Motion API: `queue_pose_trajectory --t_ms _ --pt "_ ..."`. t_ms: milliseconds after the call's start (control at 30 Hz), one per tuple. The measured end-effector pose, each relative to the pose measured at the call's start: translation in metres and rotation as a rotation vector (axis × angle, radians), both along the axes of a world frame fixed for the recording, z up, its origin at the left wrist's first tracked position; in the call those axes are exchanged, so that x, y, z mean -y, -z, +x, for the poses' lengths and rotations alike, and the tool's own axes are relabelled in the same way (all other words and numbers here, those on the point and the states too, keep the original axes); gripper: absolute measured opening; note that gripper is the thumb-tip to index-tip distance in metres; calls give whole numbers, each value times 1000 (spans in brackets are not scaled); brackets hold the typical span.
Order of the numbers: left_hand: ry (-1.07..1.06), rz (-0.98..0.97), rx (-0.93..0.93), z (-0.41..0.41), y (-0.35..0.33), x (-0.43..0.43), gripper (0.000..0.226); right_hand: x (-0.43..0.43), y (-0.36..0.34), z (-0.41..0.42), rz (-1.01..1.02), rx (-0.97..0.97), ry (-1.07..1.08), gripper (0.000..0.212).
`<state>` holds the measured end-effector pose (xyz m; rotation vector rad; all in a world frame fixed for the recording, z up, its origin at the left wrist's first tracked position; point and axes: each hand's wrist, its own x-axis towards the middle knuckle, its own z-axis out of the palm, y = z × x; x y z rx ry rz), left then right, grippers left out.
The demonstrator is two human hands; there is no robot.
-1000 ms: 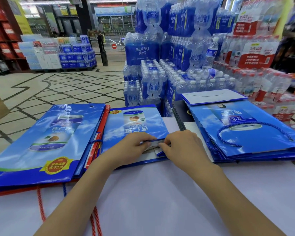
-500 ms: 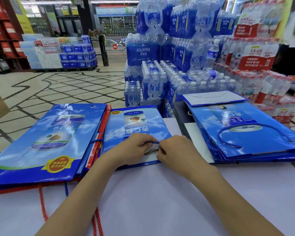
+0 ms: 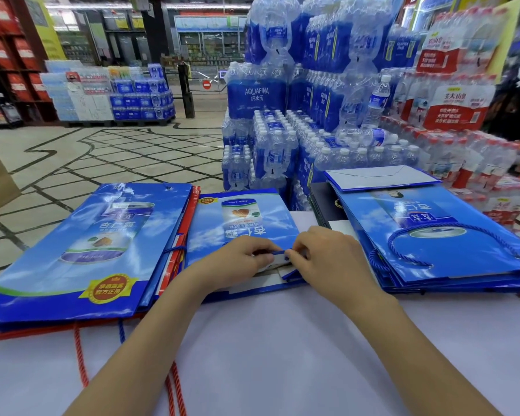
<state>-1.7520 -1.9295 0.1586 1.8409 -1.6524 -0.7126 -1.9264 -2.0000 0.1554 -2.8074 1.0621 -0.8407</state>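
Note:
A flat blue paper gift bag point(image 3: 240, 217) with a printed drink can lies in the middle of the white table point(image 3: 282, 340). At its near end a blue-edged flap is lifted. My left hand point(image 3: 237, 262) has curled fingers pinching that flap from the left. My right hand point(image 3: 324, 253) pinches the same flap from the right, fingertips almost meeting the left hand's. The bag's near edge is partly hidden under both hands.
A stack of larger blue and red bags point(image 3: 81, 247) lies at the left, red cord handles point(image 3: 80, 358) trailing toward me. Another stack of blue bags point(image 3: 427, 235) with a blue cord handle lies at the right. Shrink-wrapped water bottle packs point(image 3: 282, 115) rise behind the table.
Both hands stay on the middle bag's near end. The blue-edged flap has lifted slightly between the fingertips, and the right hand has shifted a little to the left.

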Motion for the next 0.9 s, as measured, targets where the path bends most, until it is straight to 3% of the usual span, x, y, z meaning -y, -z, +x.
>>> queue_pose_trajectory --t_ms 100,233,500,633,800,900 --pt "20 -1 -36 0 0 0 19 4 -1 -3 57 48 -67 16" --pt "15 -5 -57 2 -1 -3 20 10 -5 -5 91 -99 -123 24" --pt "-46 -54 -120 -2 8 4 19 10 -6 -8 198 -131 -167 27" --pt "-157 -66 -210 -7 12 8 19 9 0 -2 169 -140 -148 29" --pt "-93 -101 -173 -13 10 6 16 7 1 3 138 -224 -146 32" --pt "-130 -218 -197 -12 -2 2 7 9 2 1 146 -266 -171 34"
